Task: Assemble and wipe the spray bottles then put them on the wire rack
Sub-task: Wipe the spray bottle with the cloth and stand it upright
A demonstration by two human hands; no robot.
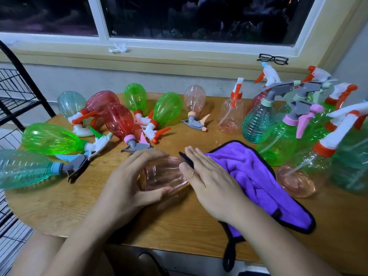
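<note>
A pale pink clear bottle (165,176) lies on its side near the table's front, with no spray head visible on it. My left hand (135,180) curls round it, fingers over the top and thumb underneath. Flat on the purple cloth (256,176), my right hand (207,176) has straight fingers and presses the cloth's edge against the bottle's right side. Several assembled spray bottles lie on the left, among them a green one (51,139) and a red one (119,121). More stand upright on the right, such as a teal ribbed one (258,122).
A black wire rack (12,90) stands at the left beside the wooden table (179,222). Black glasses (272,59) and a crumpled white tissue (117,48) sit on the window sill. Upright bottles crowd the table's right side.
</note>
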